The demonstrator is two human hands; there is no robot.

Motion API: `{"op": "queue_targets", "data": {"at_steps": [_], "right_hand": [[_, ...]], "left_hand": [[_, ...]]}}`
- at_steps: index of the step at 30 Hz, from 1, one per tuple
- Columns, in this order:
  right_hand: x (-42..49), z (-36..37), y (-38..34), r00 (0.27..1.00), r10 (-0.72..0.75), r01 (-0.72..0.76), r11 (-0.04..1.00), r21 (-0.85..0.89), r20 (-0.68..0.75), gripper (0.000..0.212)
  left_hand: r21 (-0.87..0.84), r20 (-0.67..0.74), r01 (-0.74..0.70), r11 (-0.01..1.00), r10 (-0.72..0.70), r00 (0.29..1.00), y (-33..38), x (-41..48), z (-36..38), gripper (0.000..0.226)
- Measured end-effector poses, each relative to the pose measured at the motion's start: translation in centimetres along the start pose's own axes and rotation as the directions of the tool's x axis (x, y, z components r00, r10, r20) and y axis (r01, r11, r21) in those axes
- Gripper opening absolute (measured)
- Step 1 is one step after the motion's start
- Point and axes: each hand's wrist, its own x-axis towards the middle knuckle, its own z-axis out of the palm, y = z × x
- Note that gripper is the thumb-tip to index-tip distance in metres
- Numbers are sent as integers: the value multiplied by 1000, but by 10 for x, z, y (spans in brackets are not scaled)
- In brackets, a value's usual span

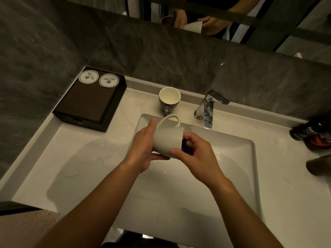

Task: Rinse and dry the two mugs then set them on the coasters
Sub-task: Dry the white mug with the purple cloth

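Mugs are sitting in two places: a pale mug [168, 141] is lying on its side over the sink [247, 145], and a grey mug [169, 101] is standing upright on the desk [86, 158] behind the basin, just left of the tap [208, 108]. The left hand [143, 149] is cupping the pale mug's base end, fingers wrapping underneath, while the right hand [195, 154] is closing around the rim end and pressing a purple cloth [186, 145] into the mouth. The mug's long axis is running roughly left to right, handle turned up and away from the person, mouth pointing toward the right hand. This is looking like the drying step, with no water running from the tap.

Two round coasters [98, 78] are waiting on a dark box [86, 104] at the back left, well apart from the hands and lying past the left hand. That hand is the nearer one, so carrying the mug over is likely falling to it, after the mug is tipped upright.
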Motion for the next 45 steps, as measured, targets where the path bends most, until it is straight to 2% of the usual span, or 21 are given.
{"op": "queue_targets", "data": {"at_steps": [5,7,9,11,13,14,16,17,19,21,25,27,29,31,33,34,35,37,39,42,45], "right_hand": [[2,2,-3,997,70,-70,979,190,6,20],[6,2,-6,993,118,-118,944,308,20,10],[7,1,-7,985,166,-169,873,457,47,31],[7,0,-10,983,172,-179,827,532,64,44],[6,0,-7,991,131,-130,890,437,28,22],[4,0,-6,995,101,-94,933,346,-3,18],[0,2,-4,998,30,-22,988,151,-52,22],[-2,4,-3,998,-5,8,999,54,-56,25],[-6,6,1,999,-49,47,993,-110,-17,32],[-9,4,6,999,-21,24,993,-114,31,35],[-3,-4,6,999,37,-39,990,134,16,12],[0,-4,2,993,113,-122,911,393,46,28],[4,-6,-2,988,138,-157,832,532,75,35],[8,-7,-4,985,149,-171,783,598,87,40],[11,-9,-3,987,141,-160,778,608,80,38],[12,-9,1,990,121,-138,808,572,68,34],[11,-9,1,993,97,-114,850,514,60,29],[10,-8,5,998,53,-58,929,365,23,23],[8,-7,7,999,43,-39,973,227,-13,20],[4,-4,14,998,-59,57,989,-139,-11,27],[-1,3,18,993,-114,115,951,-287,20,32]], "left_hand": [[234,-164,-386,892,428,889,-22,9,-1,16],[405,-121,-597,693,687,716,-34,12,-8,16],[478,15,-770,422,873,487,-45,22,-19,26],[466,129,-837,288,913,387,-49,27,-25,42],[388,81,-788,478,834,546,-40,20,-20,40],[313,9,-674,669,708,706,-32,14,-14,39],[65,-20,-220,973,222,975,-14,8,-5,51],[11,21,-24,1000,24,1000,-5,7,-6,58],[49,81,134,990,-137,987,5,10,-12,59],[60,94,144,988,-149,984,6,11,-17,43],[10,75,-8,1000,7,997,-3,10,-10,23],[34,38,-164,986,163,986,-9,10,-7,19],[192,48,-425,885,424,905,-17,10,-10,17],[383,180,-670,637,660,730,-26,12,-18,31],[428,306,-787,444,748,589,-32,18,-26,44],[424,326,-798,428,750,575,-32,20,-27,45],[418,314,-781,464,733,603,-31,20,-26,44],[376,213,-636,673,605,767,-23,14,-17,39],[219,118,-249,944,227,967,-11,9,-7,45],[113,108,145,983,-157,982,1,7,-4,62],[85,23,108,990,-110,994,-4,12,-2,48]]}}
